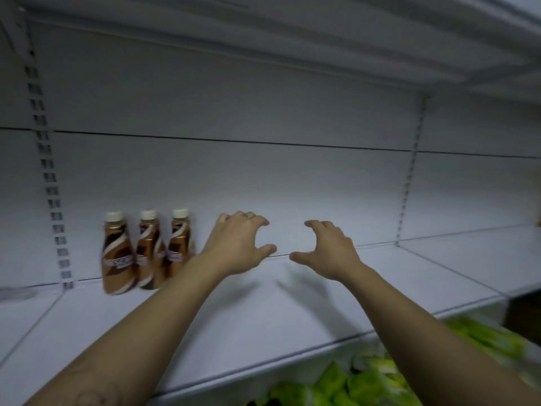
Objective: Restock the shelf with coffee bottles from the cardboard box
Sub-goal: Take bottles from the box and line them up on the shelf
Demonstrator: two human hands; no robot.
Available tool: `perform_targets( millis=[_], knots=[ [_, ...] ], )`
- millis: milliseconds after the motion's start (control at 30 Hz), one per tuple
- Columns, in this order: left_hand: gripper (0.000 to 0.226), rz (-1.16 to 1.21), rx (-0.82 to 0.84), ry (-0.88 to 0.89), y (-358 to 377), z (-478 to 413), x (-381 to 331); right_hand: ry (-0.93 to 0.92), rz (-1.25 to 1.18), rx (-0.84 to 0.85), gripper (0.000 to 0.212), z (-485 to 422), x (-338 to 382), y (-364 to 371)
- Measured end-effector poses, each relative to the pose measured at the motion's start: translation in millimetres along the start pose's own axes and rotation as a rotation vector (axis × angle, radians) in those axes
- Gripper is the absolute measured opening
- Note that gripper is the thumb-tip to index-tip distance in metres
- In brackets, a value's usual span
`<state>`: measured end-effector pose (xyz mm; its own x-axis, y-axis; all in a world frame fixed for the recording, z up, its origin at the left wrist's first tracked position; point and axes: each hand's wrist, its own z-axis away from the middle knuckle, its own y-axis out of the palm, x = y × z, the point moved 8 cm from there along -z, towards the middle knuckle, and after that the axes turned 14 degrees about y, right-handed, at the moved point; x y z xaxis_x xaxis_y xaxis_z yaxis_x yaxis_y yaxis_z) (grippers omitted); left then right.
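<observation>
Coffee bottles (146, 250), three of them, stand upright in a row at the rear left corner of the shelf (263, 323), close against its back panel and just beside one another. Each has a white cap and a brown-and-cream sleeve.

The left hand (237, 244) hovers above the shelf just right of the last bottle, near it but apart. The right hand (330, 250) hangs further along the rear edge. Both are empty, their fingers (257, 221) spread and loosely curved around nothing.

The box is not plainly in view. A dark brown shape (524, 315) below the shelf's right end could be it, though that cannot be told. Blurred green packs (366, 382) lie under the front edge.

The bottles look like small, filled plastic ones: probably some heft for their size, stiff enough to take a firm squeeze and not fragile. The glossy sleeve may be slick. They look tall for their base, so a knock could topple the row.

The best hold is likely round the body where it narrows below the shoulder, thumb opposite fingers, rather than by the cap. Each one should go down flat beside the row.
</observation>
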<state>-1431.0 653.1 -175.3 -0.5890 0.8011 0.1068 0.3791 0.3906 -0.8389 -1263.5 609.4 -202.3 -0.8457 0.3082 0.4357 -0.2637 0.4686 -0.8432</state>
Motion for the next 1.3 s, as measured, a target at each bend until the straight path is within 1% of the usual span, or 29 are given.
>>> perform_targets(
  millis=[167,300,400,500,667,833,1000,1200,1300],
  knots=[
    [0.061,0.123,0.002,0.158,24.8,-42.4,-97.2,0.113,0.084,-0.101,0.083,18.2,-85.8,-54.1],
    [0.062,0.200,0.006,0.297,49.4,-76.4,-172.0,0.225,0.149,-0.141,0.083,27.8,-155.8,-75.6],
    [0.061,0.272,0.059,0.383,75.8,-100.1,-219.8,0.350,0.189,-0.140,0.084,37.5,-208.7,-87.4],
    [0.059,0.358,0.097,0.476,102.8,-115.9,-271.1,0.458,0.214,-0.185,0.083,54.9,-260.6,-107.1],
    [0.058,0.489,0.160,0.633,141.7,-129.4,-364.1,0.676,0.317,-0.209,0.083,106.0,-344.4,-133.9],
    [0.061,0.579,0.226,0.771,160.2,-115.5,-446.1,0.896,0.406,-0.181,0.086,172.1,-398.4,-150.5],
    [0.062,0.698,0.321,0.839,173.7,-84.4,-494.4,1.073,0.456,-0.127,0.084,229.7,-425.6,-146.8],
    [0.063,0.707,0.403,0.890,207.8,-47.7,-521.0,1.209,0.420,-0.104,0.080,282.0,-453.5,-121.4],
    [0.064,0.691,0.492,0.900,235.4,-30.1,-530.6,1.276,0.384,-0.054,0.081,305.9,-473.6,-93.2]
  ],
)
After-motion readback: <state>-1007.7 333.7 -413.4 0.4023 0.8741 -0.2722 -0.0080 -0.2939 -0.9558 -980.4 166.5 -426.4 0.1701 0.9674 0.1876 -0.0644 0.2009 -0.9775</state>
